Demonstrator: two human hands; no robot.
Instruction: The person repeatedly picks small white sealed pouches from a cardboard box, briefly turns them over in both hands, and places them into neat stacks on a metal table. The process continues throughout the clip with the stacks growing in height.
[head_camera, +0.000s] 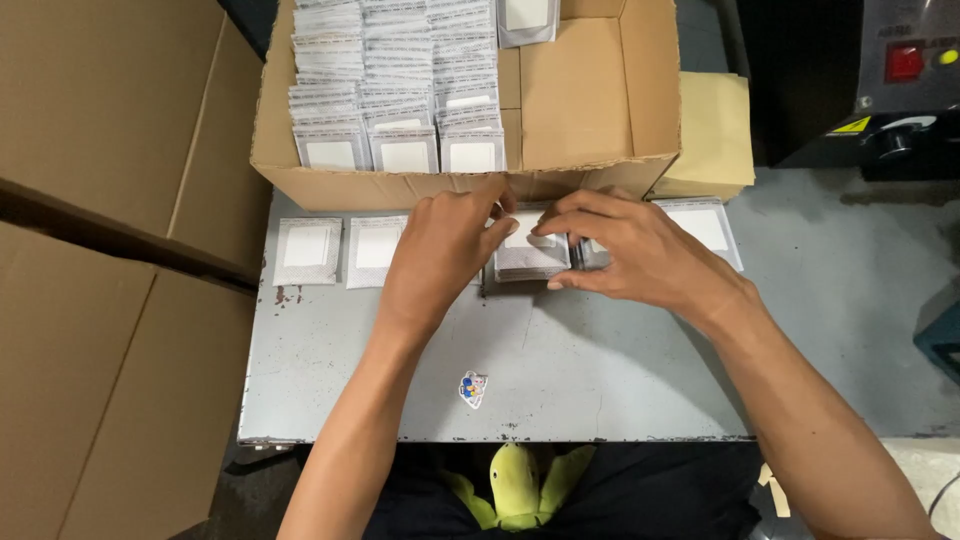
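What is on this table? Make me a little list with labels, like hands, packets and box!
left hand: rests on the stack of packets, fingers at its left edge
right hand: fingertips on the same stack from the right
loose packets: two lie flat, left of the hands
cardboard box: open, behind the hands, rows of packets upright in its left part
table: grey metal, small sticker near the front edge
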